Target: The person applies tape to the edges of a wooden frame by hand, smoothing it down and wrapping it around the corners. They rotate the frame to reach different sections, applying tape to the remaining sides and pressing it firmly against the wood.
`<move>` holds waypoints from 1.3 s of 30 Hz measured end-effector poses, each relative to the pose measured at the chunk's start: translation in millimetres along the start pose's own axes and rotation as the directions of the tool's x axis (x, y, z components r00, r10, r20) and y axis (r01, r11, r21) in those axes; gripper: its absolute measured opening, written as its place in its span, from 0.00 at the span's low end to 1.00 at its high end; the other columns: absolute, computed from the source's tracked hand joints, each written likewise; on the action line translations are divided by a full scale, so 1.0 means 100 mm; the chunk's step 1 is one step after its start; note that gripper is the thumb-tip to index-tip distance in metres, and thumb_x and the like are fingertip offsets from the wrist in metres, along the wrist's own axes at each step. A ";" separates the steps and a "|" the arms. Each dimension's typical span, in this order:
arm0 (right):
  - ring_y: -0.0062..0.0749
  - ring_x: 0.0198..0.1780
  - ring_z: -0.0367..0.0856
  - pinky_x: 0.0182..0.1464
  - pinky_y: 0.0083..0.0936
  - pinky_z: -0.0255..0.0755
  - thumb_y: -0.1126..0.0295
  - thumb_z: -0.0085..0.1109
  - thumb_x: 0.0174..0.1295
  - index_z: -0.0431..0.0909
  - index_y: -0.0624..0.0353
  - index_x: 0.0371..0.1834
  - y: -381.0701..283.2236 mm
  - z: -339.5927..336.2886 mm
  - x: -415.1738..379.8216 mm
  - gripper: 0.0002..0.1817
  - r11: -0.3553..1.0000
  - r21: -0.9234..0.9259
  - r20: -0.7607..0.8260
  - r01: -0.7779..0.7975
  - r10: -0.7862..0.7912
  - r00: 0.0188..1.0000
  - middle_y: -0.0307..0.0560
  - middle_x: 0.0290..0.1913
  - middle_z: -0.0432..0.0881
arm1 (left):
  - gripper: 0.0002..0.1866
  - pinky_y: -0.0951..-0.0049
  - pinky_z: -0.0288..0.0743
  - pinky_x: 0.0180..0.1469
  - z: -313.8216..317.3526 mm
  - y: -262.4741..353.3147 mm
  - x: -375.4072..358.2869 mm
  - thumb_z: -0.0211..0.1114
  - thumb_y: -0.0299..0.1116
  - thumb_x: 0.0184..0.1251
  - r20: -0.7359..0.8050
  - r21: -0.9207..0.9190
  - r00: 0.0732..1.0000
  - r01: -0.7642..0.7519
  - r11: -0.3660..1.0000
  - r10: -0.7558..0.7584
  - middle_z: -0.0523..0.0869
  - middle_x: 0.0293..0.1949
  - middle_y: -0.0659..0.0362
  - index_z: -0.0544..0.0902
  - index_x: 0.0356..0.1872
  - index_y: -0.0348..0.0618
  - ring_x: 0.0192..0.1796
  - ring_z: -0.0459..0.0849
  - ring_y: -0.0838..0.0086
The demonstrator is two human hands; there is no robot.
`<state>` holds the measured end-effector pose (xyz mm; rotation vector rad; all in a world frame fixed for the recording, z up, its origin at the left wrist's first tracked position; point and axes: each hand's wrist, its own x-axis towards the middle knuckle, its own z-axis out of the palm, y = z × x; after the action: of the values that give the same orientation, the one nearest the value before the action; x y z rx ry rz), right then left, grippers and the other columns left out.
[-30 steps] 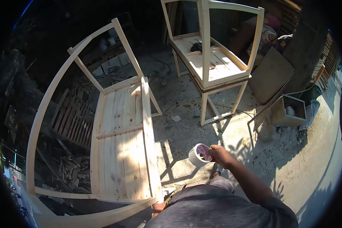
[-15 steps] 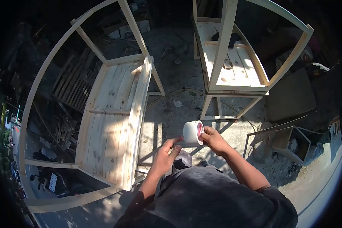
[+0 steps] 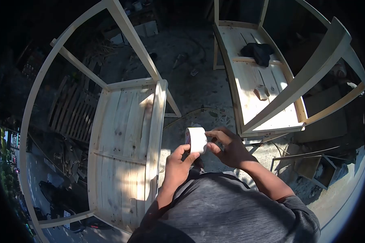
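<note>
A roll of white tape (image 3: 198, 140) is held up in front of my body. My left hand (image 3: 179, 164) grips it from the left and below, thumb at its lower edge and fingers at its side. My right hand (image 3: 228, 149) is at the roll's right side, index finger and thumb spread apart with their tips at the tape's outer face. Whether those tips pinch a tape end is too small to tell.
To my left stands a wooden frame with a slatted board base (image 3: 123, 133). A similar wooden frame (image 3: 267, 81) at the right bears a dark cloth (image 3: 257, 53) and a small curled brown piece (image 3: 261, 92). A box (image 3: 318, 172) sits on the floor at lower right.
The tape roll has passed from my right hand into my left and turned. My right fingers have shifted to its outer face. The view has swung, revealing more of the right frame.
</note>
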<state>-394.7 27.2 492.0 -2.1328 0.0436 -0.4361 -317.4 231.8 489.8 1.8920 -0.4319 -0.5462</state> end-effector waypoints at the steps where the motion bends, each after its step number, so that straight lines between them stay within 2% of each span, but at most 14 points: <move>1: 0.37 0.42 0.86 0.47 0.30 0.80 0.74 0.68 0.68 0.81 0.64 0.55 0.03 0.02 0.25 0.14 0.999 -0.051 -0.013 0.019 -0.020 1.000 0.53 0.48 0.83 | 0.15 0.74 0.77 0.55 -0.09 0.07 0.27 0.74 0.33 0.70 0.007 0.018 1.000 0.026 0.999 -0.027 0.91 0.45 0.59 0.86 0.52 0.36 0.49 0.86 0.77; 3: 0.47 0.42 0.85 0.46 0.36 0.79 0.74 0.67 0.66 0.83 0.63 0.49 0.14 0.02 0.68 0.10 0.999 0.007 -0.089 0.035 -0.034 0.995 0.52 0.45 0.83 | 0.17 0.74 0.78 0.53 -0.23 0.02 0.79 0.74 0.35 0.70 0.039 -0.009 0.987 -0.157 0.988 0.158 0.91 0.46 0.56 0.86 0.53 0.37 0.49 0.87 0.74; 5: 0.45 0.41 0.85 0.45 0.35 0.79 0.73 0.66 0.67 0.83 0.63 0.47 0.29 0.03 1.04 0.09 0.998 0.021 -0.127 0.062 -0.059 0.990 0.52 0.43 0.84 | 0.17 0.69 0.79 0.52 -0.33 0.13 1.24 0.75 0.36 0.68 0.037 0.350 0.956 -0.287 0.892 0.292 0.91 0.46 0.51 0.86 0.53 0.39 0.48 0.88 0.66; 6: 0.45 0.41 0.85 0.44 0.35 0.78 0.73 0.66 0.68 0.83 0.64 0.44 0.28 0.02 1.22 0.07 0.997 0.078 -0.149 -0.023 0.035 0.988 0.52 0.42 0.84 | 0.16 0.56 0.74 0.58 -0.33 0.17 1.44 0.73 0.38 0.68 0.035 0.316 0.976 -0.214 0.924 0.214 0.89 0.45 0.51 0.85 0.52 0.42 0.53 0.83 0.52; 12: 0.52 0.44 0.81 0.47 0.39 0.76 0.80 0.63 0.64 0.80 0.65 0.45 0.95 -0.11 2.06 0.07 0.975 0.154 -0.250 -0.162 0.197 0.948 0.56 0.42 0.81 | 0.19 0.53 0.78 0.55 -0.22 0.32 2.81 0.70 0.37 0.71 0.246 0.425 0.866 -0.499 0.755 0.434 0.90 0.43 0.43 0.80 0.57 0.39 0.47 0.88 0.48; 16: 0.54 0.46 0.80 0.48 0.43 0.74 0.83 0.62 0.60 0.77 0.64 0.43 1.60 -0.29 2.51 0.09 0.978 0.075 -0.324 -0.193 0.207 0.923 0.56 0.42 0.81 | 0.32 0.53 0.85 0.46 0.14 0.57 3.74 0.68 0.38 0.73 0.411 0.536 0.893 -0.402 0.742 0.187 0.90 0.45 0.38 0.65 0.71 0.39 0.46 0.91 0.44; 19: 0.55 0.46 0.80 0.48 0.45 0.74 0.84 0.62 0.60 0.75 0.64 0.42 2.06 -0.60 2.89 0.09 0.970 0.032 -0.415 -0.243 0.234 0.879 0.55 0.41 0.80 | 0.30 0.43 0.82 0.40 0.57 0.76 4.59 0.64 0.41 0.75 0.490 0.511 0.843 -0.483 0.711 0.221 0.88 0.34 0.38 0.65 0.71 0.41 0.38 0.89 0.39; 21: 0.55 0.46 0.80 0.49 0.45 0.73 0.84 0.62 0.59 0.75 0.63 0.42 2.24 -0.86 3.14 0.10 0.940 -0.001 -0.462 -0.342 0.303 0.834 0.55 0.40 0.81 | 0.22 0.45 0.82 0.42 0.85 1.03 5.10 0.60 0.40 0.77 0.611 0.535 0.783 -0.514 0.670 0.113 0.88 0.37 0.39 0.72 0.68 0.50 0.39 0.89 0.41; 24: 0.51 0.40 0.77 0.46 0.39 0.72 0.85 0.62 0.60 0.76 0.62 0.41 2.52 -1.20 3.47 0.10 0.920 -0.189 -0.522 -0.343 0.202 0.829 0.52 0.36 0.79 | 0.11 0.49 0.81 0.49 1.24 1.21 5.72 0.62 0.38 0.75 0.662 0.384 0.715 -0.582 0.717 0.225 0.86 0.48 0.47 0.82 0.51 0.46 0.50 0.86 0.45; 27: 0.51 0.39 0.77 0.46 0.40 0.72 0.85 0.63 0.60 0.77 0.61 0.39 2.61 -1.50 3.72 0.09 0.894 -0.255 -0.544 -0.369 0.183 0.819 0.52 0.34 0.78 | 0.06 0.52 0.81 0.49 1.49 1.27 6.28 0.65 0.35 0.73 0.730 0.163 0.557 -0.705 0.690 0.397 0.84 0.46 0.47 0.85 0.44 0.46 0.47 0.85 0.47; 29: 0.51 0.41 0.78 0.47 0.41 0.73 0.84 0.64 0.60 0.76 0.62 0.39 2.58 -1.66 3.83 0.09 0.877 -0.229 -0.579 -0.422 0.225 0.783 0.52 0.35 0.79 | 0.06 0.56 0.82 0.48 1.53 1.50 6.41 0.68 0.33 0.70 0.735 0.127 0.574 -0.641 0.757 0.362 0.81 0.43 0.49 0.86 0.43 0.43 0.45 0.85 0.51; 35: 0.53 0.49 0.84 0.54 0.41 0.77 0.72 0.70 0.63 0.76 0.65 0.50 2.74 -1.70 4.27 0.17 0.832 0.167 -0.845 -0.529 0.397 0.357 0.57 0.49 0.83 | 0.06 0.62 0.83 0.43 1.64 1.66 7.25 0.70 0.24 0.66 0.742 -0.072 0.444 -0.692 0.718 0.502 0.81 0.44 0.52 0.87 0.43 0.38 0.42 0.88 0.60; 36: 0.55 0.60 0.81 0.62 0.42 0.75 0.66 0.74 0.60 0.75 0.65 0.59 2.81 -1.72 4.29 0.27 0.772 0.226 -0.712 -0.595 0.548 0.440 0.58 0.55 0.82 | 0.06 0.67 0.82 0.40 1.65 1.65 7.43 0.69 0.21 0.65 0.726 -0.076 0.426 -0.730 0.679 0.540 0.83 0.43 0.53 0.86 0.42 0.37 0.40 0.88 0.65; 39: 0.57 0.72 0.71 0.70 0.46 0.70 0.65 0.76 0.57 0.75 0.65 0.64 2.90 -1.60 4.76 0.32 0.783 -0.135 -0.696 -0.607 0.361 0.621 0.57 0.60 0.80 | 0.05 0.72 0.80 0.40 1.57 1.69 7.97 0.71 0.23 0.67 0.777 -0.077 0.480 -0.570 0.818 0.407 0.85 0.38 0.57 0.85 0.41 0.38 0.38 0.87 0.71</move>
<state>37.5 -358.3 477.0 -2.0896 1.1790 -0.8500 248.9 -373.8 460.4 1.4927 -1.6149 -0.9276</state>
